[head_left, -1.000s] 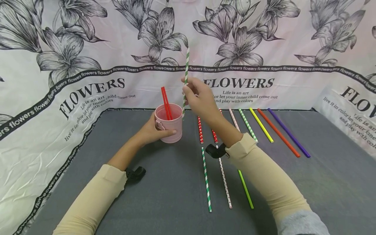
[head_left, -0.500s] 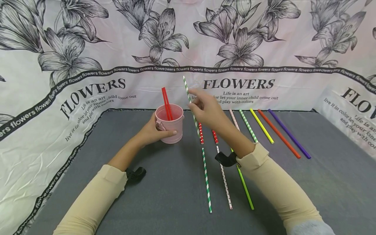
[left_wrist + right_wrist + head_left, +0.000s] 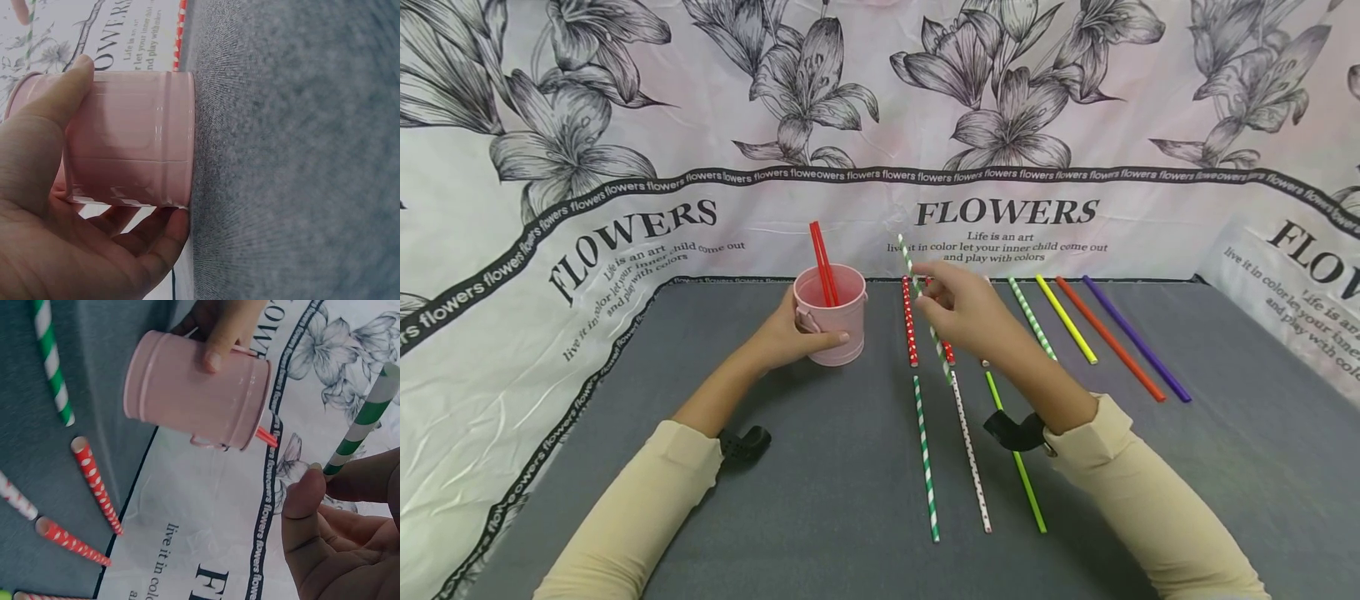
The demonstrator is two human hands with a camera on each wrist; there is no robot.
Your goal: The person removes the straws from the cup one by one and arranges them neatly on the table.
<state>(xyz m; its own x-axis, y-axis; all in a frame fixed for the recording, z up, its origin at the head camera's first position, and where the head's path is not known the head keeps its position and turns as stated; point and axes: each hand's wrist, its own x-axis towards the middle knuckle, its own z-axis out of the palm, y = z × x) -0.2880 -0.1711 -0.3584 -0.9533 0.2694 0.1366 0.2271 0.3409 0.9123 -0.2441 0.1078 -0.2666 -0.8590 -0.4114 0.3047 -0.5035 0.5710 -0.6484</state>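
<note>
My left hand (image 3: pixel 786 337) grips a small pink bucket (image 3: pixel 842 335) from its left side, thumb across the front. The bucket stands upright on the grey table, and two red straws (image 3: pixel 825 262) lean inside it. In the left wrist view the fingers (image 3: pixel 165 240) curl round the bucket's side near its base. My right hand (image 3: pixel 970 310) pinches a green-and-white striped paper straw (image 3: pixel 364 425) between thumb and forefinger. That straw tilts, its lower end over the laid-out straws, to the right of the bucket.
Red polka-dot straws (image 3: pixel 910 325), a green striped straw (image 3: pixel 927 458), a dotted white straw (image 3: pixel 972 454) and a lime straw (image 3: pixel 1028 487) lie on the table (image 3: pixel 820 483). Further right are yellow (image 3: pixel 1067 319), orange (image 3: pixel 1111 339) and purple straws (image 3: pixel 1137 339). A floral cloth (image 3: pixel 820 196) hangs behind.
My right hand has moved right and down, away from the bucket's rim, with the striped straw still pinched; the straw now leans to the left at its top. The left hand and bucket stay put.
</note>
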